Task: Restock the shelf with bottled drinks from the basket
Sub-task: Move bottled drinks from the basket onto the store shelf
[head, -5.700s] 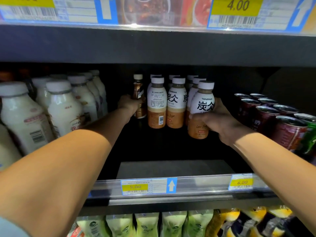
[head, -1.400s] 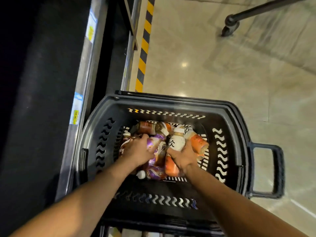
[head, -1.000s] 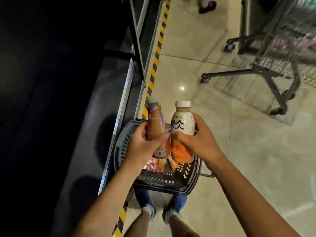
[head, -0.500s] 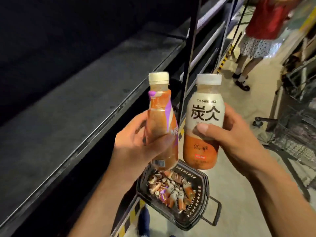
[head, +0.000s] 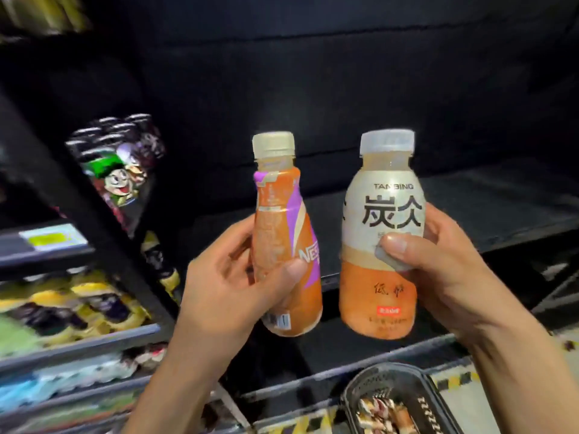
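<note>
- Close before us, two hands with one bottle apiece: our left hand (head: 225, 289) curls fingers and thumb round an orange-and-purple bottle (head: 282, 233), which is upright with its cream cap on.
- Just beside it, not touching, our right hand (head: 438, 270) grips a white-and-orange bottle (head: 385, 220) marked TANBING, thumb pressed on the label. It is upright and capped.
- Below, at the bottom edge, is one black basket (head: 407, 379). Small bottles (head: 382, 411) lie in it, too blurred for us to count.
- Behind the two held bottles, one dark shelf board (head: 470, 195) runs across.
- Farther left, a cluster of cartoon-printed cans (head: 119, 158) stands in the next bay, number unclear. One yellow price tag (head: 51, 238) sits on the rail beneath.
</note>
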`<control>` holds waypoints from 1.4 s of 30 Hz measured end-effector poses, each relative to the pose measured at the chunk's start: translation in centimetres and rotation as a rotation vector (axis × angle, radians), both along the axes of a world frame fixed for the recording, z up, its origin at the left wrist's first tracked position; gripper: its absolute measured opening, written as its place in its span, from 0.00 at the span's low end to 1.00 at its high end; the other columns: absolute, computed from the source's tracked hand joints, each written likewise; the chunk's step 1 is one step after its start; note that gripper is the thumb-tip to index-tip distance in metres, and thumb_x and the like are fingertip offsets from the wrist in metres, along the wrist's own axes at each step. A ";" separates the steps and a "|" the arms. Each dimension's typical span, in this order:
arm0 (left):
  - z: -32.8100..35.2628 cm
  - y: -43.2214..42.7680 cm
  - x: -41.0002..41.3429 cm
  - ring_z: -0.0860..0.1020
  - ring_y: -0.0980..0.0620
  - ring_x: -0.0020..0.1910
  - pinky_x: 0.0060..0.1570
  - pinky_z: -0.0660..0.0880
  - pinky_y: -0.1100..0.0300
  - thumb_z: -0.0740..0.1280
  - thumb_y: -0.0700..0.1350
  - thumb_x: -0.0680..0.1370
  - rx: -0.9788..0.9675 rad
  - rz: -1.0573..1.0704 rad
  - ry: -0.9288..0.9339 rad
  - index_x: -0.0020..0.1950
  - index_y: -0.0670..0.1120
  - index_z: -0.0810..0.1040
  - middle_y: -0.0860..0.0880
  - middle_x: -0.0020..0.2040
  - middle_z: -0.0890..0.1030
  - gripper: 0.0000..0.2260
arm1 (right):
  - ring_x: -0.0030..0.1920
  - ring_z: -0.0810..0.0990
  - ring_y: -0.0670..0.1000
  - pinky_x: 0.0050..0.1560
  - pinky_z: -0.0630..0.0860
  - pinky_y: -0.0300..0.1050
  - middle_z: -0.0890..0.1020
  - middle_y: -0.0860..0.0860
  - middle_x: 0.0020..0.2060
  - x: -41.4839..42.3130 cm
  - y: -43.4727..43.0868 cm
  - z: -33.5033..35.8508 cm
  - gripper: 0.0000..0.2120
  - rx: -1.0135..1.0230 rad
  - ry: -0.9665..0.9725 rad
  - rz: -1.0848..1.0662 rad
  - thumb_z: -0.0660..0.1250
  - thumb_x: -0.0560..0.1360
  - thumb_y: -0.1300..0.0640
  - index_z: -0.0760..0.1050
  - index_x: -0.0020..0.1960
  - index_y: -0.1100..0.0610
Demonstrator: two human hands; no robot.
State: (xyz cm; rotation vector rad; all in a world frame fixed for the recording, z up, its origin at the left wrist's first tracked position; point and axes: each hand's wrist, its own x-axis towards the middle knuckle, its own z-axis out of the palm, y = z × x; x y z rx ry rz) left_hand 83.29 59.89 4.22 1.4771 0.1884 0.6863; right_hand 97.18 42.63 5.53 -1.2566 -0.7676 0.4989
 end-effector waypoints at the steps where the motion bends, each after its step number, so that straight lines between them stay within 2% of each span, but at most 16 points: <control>1: 0.4 1.3 -1.8 0.84 0.57 0.41 0.39 0.78 0.67 0.80 0.48 0.60 0.017 0.053 -0.008 0.55 0.46 0.83 0.51 0.44 0.86 0.25 | 0.43 0.85 0.51 0.41 0.80 0.43 0.86 0.52 0.44 -0.9 2.1 0.5 0.17 -0.010 -0.014 0.050 0.73 0.60 0.52 0.82 0.50 0.48; 3: 0.9 4.0 -5.5 0.84 0.56 0.43 0.40 0.78 0.66 0.79 0.44 0.62 0.024 0.156 -0.021 0.57 0.46 0.81 0.51 0.45 0.86 0.24 | 0.45 0.85 0.52 0.41 0.80 0.44 0.86 0.53 0.46 -3.0 6.2 1.4 0.20 -0.030 -0.038 0.132 0.73 0.61 0.50 0.81 0.52 0.48; 6: 1.3 7.8 -11.4 0.84 0.55 0.44 0.41 0.78 0.65 0.76 0.47 0.62 0.012 0.304 -0.037 0.59 0.44 0.81 0.50 0.46 0.86 0.25 | 0.45 0.84 0.50 0.41 0.79 0.42 0.86 0.51 0.46 -7.0 12.2 2.1 0.18 -0.033 -0.064 0.251 0.73 0.61 0.50 0.82 0.51 0.47; 9: 1.6 11.4 -17.5 0.85 0.53 0.45 0.40 0.79 0.65 0.77 0.49 0.62 0.005 0.426 -0.019 0.58 0.47 0.81 0.49 0.48 0.86 0.24 | 0.46 0.85 0.50 0.42 0.79 0.43 0.86 0.51 0.47 -11.5 18.0 2.4 0.20 -0.038 -0.080 0.347 0.74 0.60 0.50 0.81 0.53 0.47; 12: 1.8 15.2 -23.5 0.85 0.53 0.45 0.40 0.79 0.65 0.79 0.44 0.64 0.024 0.524 0.025 0.57 0.48 0.81 0.50 0.47 0.87 0.23 | 0.51 0.85 0.53 0.45 0.80 0.45 0.85 0.52 0.51 -16.9 23.5 2.5 0.24 -0.045 -0.106 0.404 0.75 0.60 0.48 0.81 0.56 0.46; 16: 2.3 21.0 -30.8 0.85 0.55 0.44 0.39 0.78 0.67 0.80 0.44 0.63 0.052 0.610 0.078 0.57 0.47 0.79 0.51 0.46 0.86 0.24 | 0.51 0.85 0.52 0.44 0.80 0.42 0.86 0.52 0.52 -24.5 30.3 2.1 0.25 -0.022 -0.112 0.408 0.76 0.59 0.48 0.80 0.57 0.47; 19: 2.3 25.9 -35.4 0.85 0.52 0.46 0.42 0.79 0.63 0.82 0.46 0.64 0.083 0.622 0.100 0.58 0.47 0.80 0.51 0.47 0.86 0.24 | 0.49 0.85 0.49 0.42 0.79 0.38 0.86 0.50 0.50 -29.3 35.2 1.8 0.24 0.006 -0.119 0.394 0.77 0.58 0.48 0.81 0.54 0.46; 22: 2.4 30.7 -38.7 0.84 0.53 0.47 0.43 0.79 0.62 0.81 0.47 0.64 0.107 0.626 0.105 0.56 0.49 0.80 0.52 0.48 0.86 0.22 | 0.50 0.84 0.47 0.42 0.79 0.38 0.86 0.49 0.50 -32.9 39.5 1.7 0.26 0.003 -0.138 0.339 0.77 0.59 0.47 0.80 0.57 0.47; 24: 2.7 33.6 -39.8 0.84 0.54 0.46 0.42 0.79 0.64 0.81 0.46 0.65 0.106 0.626 0.114 0.56 0.49 0.80 0.53 0.47 0.86 0.22 | 0.51 0.84 0.47 0.43 0.79 0.40 0.86 0.48 0.50 -34.7 42.0 2.0 0.27 -0.017 -0.174 0.284 0.78 0.59 0.47 0.79 0.57 0.48; 26: 3.0 36.4 -40.3 0.84 0.54 0.47 0.43 0.80 0.63 0.80 0.45 0.66 0.107 0.614 0.125 0.58 0.49 0.80 0.53 0.48 0.86 0.22 | 0.50 0.84 0.45 0.45 0.80 0.41 0.86 0.46 0.49 -35.9 44.6 2.5 0.25 -0.039 -0.219 0.220 0.81 0.62 0.51 0.79 0.57 0.48; 29: 3.2 40.7 -40.2 0.84 0.55 0.48 0.48 0.81 0.57 0.80 0.45 0.67 0.122 0.610 0.155 0.59 0.49 0.79 0.53 0.49 0.86 0.23 | 0.48 0.84 0.43 0.48 0.81 0.42 0.86 0.45 0.49 -36.8 48.4 3.0 0.24 -0.048 -0.254 0.130 0.80 0.65 0.57 0.78 0.59 0.49; 32: 3.2 44.4 -39.2 0.84 0.54 0.50 0.52 0.81 0.52 0.80 0.45 0.68 0.140 0.593 0.162 0.60 0.49 0.79 0.52 0.51 0.85 0.22 | 0.48 0.85 0.44 0.49 0.82 0.45 0.86 0.45 0.49 -36.4 51.4 3.1 0.25 -0.058 -0.263 0.100 0.80 0.65 0.56 0.78 0.60 0.49; 36: 3.2 48.4 -37.4 0.84 0.57 0.48 0.49 0.80 0.58 0.79 0.46 0.68 0.143 0.575 0.177 0.58 0.50 0.79 0.54 0.50 0.85 0.20 | 0.49 0.84 0.44 0.49 0.82 0.47 0.85 0.45 0.50 -35.1 55.3 2.8 0.23 -0.113 -0.268 0.073 0.80 0.66 0.53 0.78 0.59 0.48; 38: 3.3 50.0 -36.7 0.84 0.56 0.49 0.49 0.80 0.58 0.79 0.47 0.68 0.124 0.543 0.195 0.58 0.49 0.79 0.53 0.50 0.85 0.19 | 0.49 0.85 0.45 0.49 0.82 0.48 0.86 0.47 0.50 -34.6 57.0 2.7 0.22 -0.122 -0.221 0.090 0.79 0.66 0.53 0.78 0.59 0.49; 42: 4.0 53.5 -35.4 0.84 0.57 0.42 0.39 0.78 0.63 0.78 0.45 0.69 0.116 0.529 0.225 0.56 0.46 0.78 0.52 0.44 0.85 0.18 | 0.45 0.86 0.49 0.39 0.81 0.43 0.87 0.50 0.45 -33.8 60.0 2.9 0.19 -0.142 -0.122 0.049 0.78 0.67 0.54 0.79 0.56 0.54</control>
